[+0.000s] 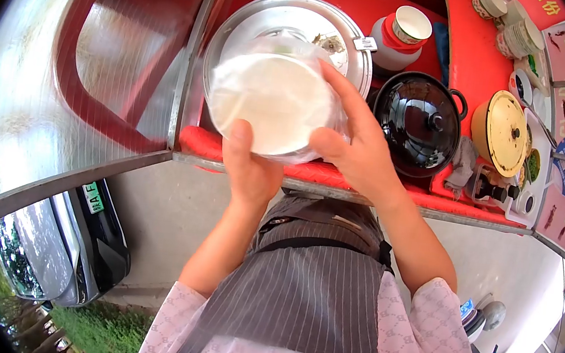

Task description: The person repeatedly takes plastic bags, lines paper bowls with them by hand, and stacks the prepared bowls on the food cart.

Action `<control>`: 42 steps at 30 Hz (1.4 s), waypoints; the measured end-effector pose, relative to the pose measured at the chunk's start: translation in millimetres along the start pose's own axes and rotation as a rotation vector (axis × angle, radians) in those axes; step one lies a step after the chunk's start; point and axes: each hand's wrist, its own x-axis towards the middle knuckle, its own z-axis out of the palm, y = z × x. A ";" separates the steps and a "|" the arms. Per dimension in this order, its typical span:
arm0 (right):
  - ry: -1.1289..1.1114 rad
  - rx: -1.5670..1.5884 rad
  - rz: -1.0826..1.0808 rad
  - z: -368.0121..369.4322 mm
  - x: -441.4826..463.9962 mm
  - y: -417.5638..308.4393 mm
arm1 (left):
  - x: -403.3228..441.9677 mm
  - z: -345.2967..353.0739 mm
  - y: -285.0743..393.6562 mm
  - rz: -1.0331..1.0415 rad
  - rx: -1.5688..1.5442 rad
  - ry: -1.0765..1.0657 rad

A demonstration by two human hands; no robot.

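Observation:
Between my two hands is a pale round bowl [273,106] inside a thin clear plastic bag [228,76]. What is in the bowl, if anything, I cannot make out. My left hand [250,166] grips its near edge, thumb on top and fingers hidden below. My right hand [354,132] clasps the right side, its thumb near the rim and its fingers along the bag. Just beyond and partly covered by the bowl is a large round metal pan [233,31] with a metal lid or tray surface. A small white tag [365,44] is at its right rim.
Right of the pan stand a black lidded pot [417,122] and a container with a paper cup [412,25] on top. Farther right are a yellow lidded pot [502,132], a grey cloth [462,165] and stacked paper cups [521,40]. A metal-framed clear panel [22,77] borders the left.

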 end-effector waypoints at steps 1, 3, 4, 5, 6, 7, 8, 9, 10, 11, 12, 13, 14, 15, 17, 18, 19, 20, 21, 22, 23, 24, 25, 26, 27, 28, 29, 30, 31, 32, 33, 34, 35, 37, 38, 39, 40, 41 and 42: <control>-0.012 0.105 0.010 -2.1 -3.5 0.0 | 2.9 5.3 3.8 -0.035 -0.094 0.034; 0.013 0.188 0.059 -11.3 -11.5 6.5 | 6.6 11.3 12.8 -0.149 -0.346 0.034; 0.049 0.165 0.098 -15.1 -14.8 11.2 | 4.7 8.9 15.4 -0.153 -0.345 0.033; 0.091 0.183 0.072 -16.0 -16.7 14.0 | 1.2 6.5 18.2 -0.279 -0.407 0.072; 0.094 0.183 0.073 -14.1 -16.4 13.0 | -1.8 6.1 19.6 -0.408 -0.468 0.110; 0.158 0.202 0.076 -11.1 -15.3 11.3 | -3.1 13.3 21.1 -0.386 -0.338 0.088; 0.221 0.222 0.077 -10.4 -14.2 10.2 | -6.6 19.3 23.5 -0.362 -0.399 -0.016; 0.272 0.299 0.070 -13.3 -14.3 13.4 | -7.1 16.0 16.2 -0.275 -0.305 0.028; 0.278 0.301 0.071 -18.0 -17.9 9.6 | -7.1 12.5 9.0 -0.189 -0.210 0.070; 0.243 0.324 0.057 -26.5 -21.7 2.0 | -3.7 10.1 9.3 -0.093 -0.074 0.051; 0.236 0.309 0.069 -28.4 -24.1 -2.8 | -2.4 3.8 8.2 -0.096 -0.073 0.047; 0.228 0.293 0.081 -30.2 -26.6 -7.5 | -2.1 -5.6 4.8 -0.045 0.013 0.035; 0.221 0.278 0.093 -32.0 -29.3 -12.3 | -2.3 -11.3 1.7 0.008 0.099 0.026; 0.222 0.144 0.154 -19.8 -31.4 -15.5 | -3.1 -12.6 -0.2 0.005 0.101 0.027; 0.192 0.004 0.239 -6.3 -35.9 -11.2 | -2.9 -11.9 -3.5 -0.001 0.128 -0.034; 0.197 0.084 0.270 -4.1 -34.3 -3.9 | -2.0 -5.5 -2.4 -0.003 0.126 -0.041; 0.229 0.114 0.287 -2.7 -31.9 0.6 | -2.3 5.2 2.2 -0.055 0.041 -0.025; 0.259 0.143 0.304 -3.1 -28.7 4.5 | -2.3 13.2 7.9 -0.106 -0.044 -0.007; 0.259 0.142 0.303 -6.8 -26.0 7.6 | -1.7 17.0 14.7 -0.105 -0.045 -0.007; 0.259 0.095 0.298 -12.6 -23.9 10.4 | -2.0 19.3 22.0 -0.279 -0.253 0.008; 0.259 0.050 0.295 -19.0 -23.0 14.4 | -4.1 20.2 26.7 -0.454 -0.461 0.025; 0.250 0.051 0.312 -26.9 -21.3 18.2 | -7.8 23.5 26.0 -0.460 -0.418 0.024; 0.271 -0.036 0.202 -28.1 -19.0 21.1 | -12.4 24.0 23.9 -0.488 -0.320 0.014; 0.293 -0.124 0.090 -27.9 -16.0 21.0 | -17.2 23.1 21.0 -0.517 -0.221 0.002; 0.226 -0.037 0.098 -33.6 -12.5 13.1 | -20.5 20.8 16.8 -0.551 -0.189 -0.069; 0.228 -0.041 0.096 -34.9 -9.6 13.2 | -22.6 20.4 12.3 -0.568 -0.238 -0.112; 0.189 -0.080 0.047 -35.2 -6.5 13.9 | -24.2 23.9 11.3 -0.560 -0.232 -0.095; 0.151 -0.117 0.000 -35.9 -4.6 14.3 | -25.3 26.5 11.1 -0.555 -0.225 -0.077; 0.095 -0.271 -0.023 -39.9 -4.4 10.2 | -23.6 23.1 8.7 -0.557 -0.227 -0.078; 0.096 -0.271 -0.020 -41.1 -7.7 8.5 | -19.6 14.4 4.3 -0.468 -0.123 -0.012; 0.231 -0.415 -0.060 -41.2 -11.7 6.6 | -14.3 4.9 -0.2 -0.375 -0.020 0.054; 0.362 -0.561 -0.104 -42.0 -14.4 3.2 | -7.0 -6.9 -5.0 -0.369 -0.025 0.057; 0.340 -0.641 -0.239 -40.7 -18.6 -9.0 | -0.5 -20.3 -9.2 -0.221 0.231 0.048; 0.226 -0.755 -0.290 -21.8 -27.1 -31.3 | 5.1 -23.3 -13.9 -0.042 0.502 0.055; 0.122 -0.866 -0.338 -13.3 -29.1 -36.2 | 3.6 -18.3 -16.5 -0.041 0.498 0.051; 0.050 -0.969 -0.288 -5.8 -28.4 -30.3 | 0.7 -12.2 -19.7 -0.014 0.541 0.012; -0.020 -1.070 -0.232 2.0 -27.2 -19.8 | -2.8 -6.1 -23.0 0.011 0.583 -0.030; -0.024 -1.046 -0.236 6.4 -22.1 -9.5 | -7.1 0.3 -25.9 0.007 0.578 -0.040; -0.015 -1.053 -0.230 5.8 -17.7 -7.3 | -11.6 7.1 -28.0 -0.036 0.492 -0.042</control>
